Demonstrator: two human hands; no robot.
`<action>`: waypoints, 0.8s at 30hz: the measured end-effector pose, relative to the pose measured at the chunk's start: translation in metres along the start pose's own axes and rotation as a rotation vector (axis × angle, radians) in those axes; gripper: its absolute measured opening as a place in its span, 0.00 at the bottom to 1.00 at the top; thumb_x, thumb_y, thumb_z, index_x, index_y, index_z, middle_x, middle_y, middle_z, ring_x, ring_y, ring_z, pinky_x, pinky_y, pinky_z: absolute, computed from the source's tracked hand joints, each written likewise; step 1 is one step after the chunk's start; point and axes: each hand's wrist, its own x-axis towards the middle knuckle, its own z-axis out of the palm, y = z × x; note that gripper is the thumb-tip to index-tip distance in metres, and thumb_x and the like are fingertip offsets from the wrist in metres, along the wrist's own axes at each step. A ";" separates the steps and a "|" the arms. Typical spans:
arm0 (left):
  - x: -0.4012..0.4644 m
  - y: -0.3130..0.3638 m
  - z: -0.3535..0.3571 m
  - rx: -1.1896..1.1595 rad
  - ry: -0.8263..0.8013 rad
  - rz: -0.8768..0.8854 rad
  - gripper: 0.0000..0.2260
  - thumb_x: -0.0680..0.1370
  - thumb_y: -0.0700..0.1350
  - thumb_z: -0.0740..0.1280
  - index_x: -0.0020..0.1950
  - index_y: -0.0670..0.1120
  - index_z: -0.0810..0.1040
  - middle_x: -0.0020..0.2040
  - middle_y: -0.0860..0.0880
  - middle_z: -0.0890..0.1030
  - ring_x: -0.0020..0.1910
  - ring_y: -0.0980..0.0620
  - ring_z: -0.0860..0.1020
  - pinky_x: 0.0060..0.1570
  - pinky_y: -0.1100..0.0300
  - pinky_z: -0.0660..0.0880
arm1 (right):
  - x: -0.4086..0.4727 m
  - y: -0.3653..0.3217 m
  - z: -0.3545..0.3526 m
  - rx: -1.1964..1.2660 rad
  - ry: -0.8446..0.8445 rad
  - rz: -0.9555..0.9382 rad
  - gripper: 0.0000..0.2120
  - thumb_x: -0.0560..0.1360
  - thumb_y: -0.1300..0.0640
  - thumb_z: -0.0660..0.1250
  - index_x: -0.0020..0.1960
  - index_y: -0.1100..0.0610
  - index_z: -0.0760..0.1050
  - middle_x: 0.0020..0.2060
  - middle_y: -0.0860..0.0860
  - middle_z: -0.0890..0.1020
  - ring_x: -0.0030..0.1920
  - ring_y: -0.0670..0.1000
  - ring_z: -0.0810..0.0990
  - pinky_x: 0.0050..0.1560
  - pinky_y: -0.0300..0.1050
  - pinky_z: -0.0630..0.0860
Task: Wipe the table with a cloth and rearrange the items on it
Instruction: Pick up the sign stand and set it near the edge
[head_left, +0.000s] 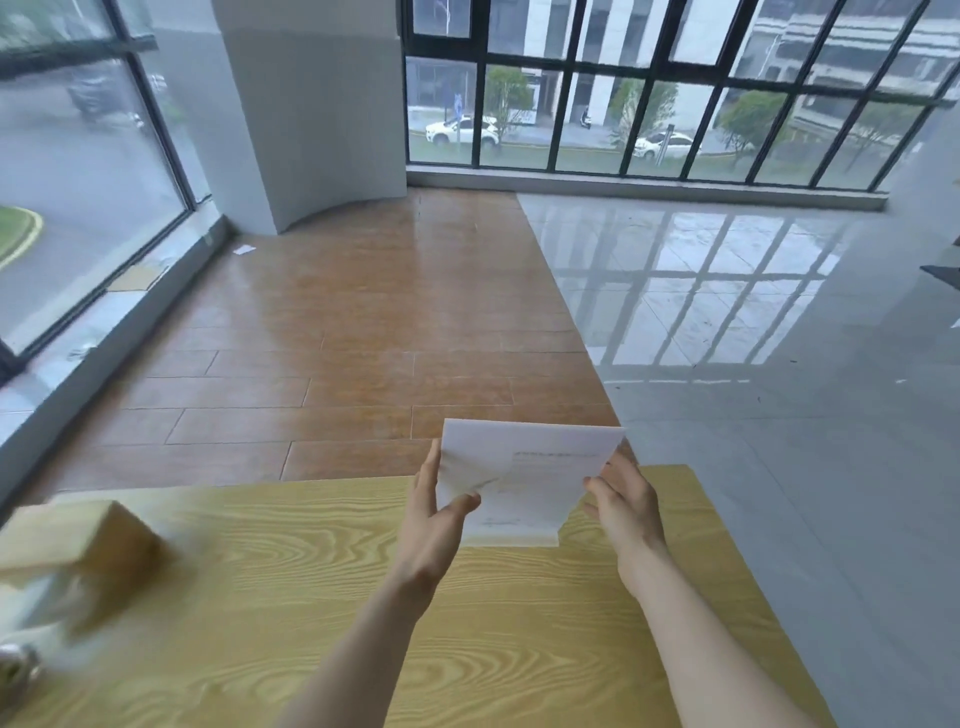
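Note:
A stack of white paper sheets (524, 478) with faint printed lines stands on edge on the light wooden table (519, 623), near its far edge. My left hand (434, 514) grips the stack's left side, thumb in front. My right hand (623, 501) holds the right side with fingertips at the edge. The bottom edge of the sheets rests on the tabletop. No cloth shows in this view.
A blurred tan box (78, 545) sits at the table's left, with a pale object and a shiny metal item (18, 667) below it. Beyond the table lie brown floorboards, grey tiles to the right, a white pillar and large windows.

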 end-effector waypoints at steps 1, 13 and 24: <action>-0.010 -0.001 -0.022 0.000 0.036 0.005 0.34 0.77 0.44 0.68 0.78 0.67 0.59 0.78 0.60 0.63 0.78 0.56 0.61 0.74 0.47 0.62 | -0.013 -0.002 0.016 -0.006 -0.019 -0.008 0.19 0.78 0.62 0.66 0.62 0.42 0.78 0.57 0.41 0.83 0.57 0.47 0.82 0.64 0.58 0.79; -0.164 -0.061 -0.303 -0.069 0.462 0.003 0.30 0.75 0.46 0.68 0.74 0.67 0.66 0.70 0.59 0.72 0.69 0.58 0.72 0.68 0.46 0.71 | -0.198 0.003 0.262 -0.104 -0.291 -0.007 0.13 0.79 0.61 0.67 0.62 0.52 0.73 0.63 0.53 0.80 0.56 0.53 0.83 0.56 0.57 0.83; -0.274 -0.110 -0.458 -0.127 0.798 -0.038 0.29 0.69 0.48 0.66 0.71 0.60 0.74 0.63 0.52 0.79 0.63 0.52 0.77 0.64 0.49 0.73 | -0.346 0.032 0.405 -0.248 -0.447 -0.031 0.07 0.74 0.53 0.65 0.51 0.45 0.74 0.52 0.49 0.85 0.50 0.52 0.85 0.53 0.61 0.83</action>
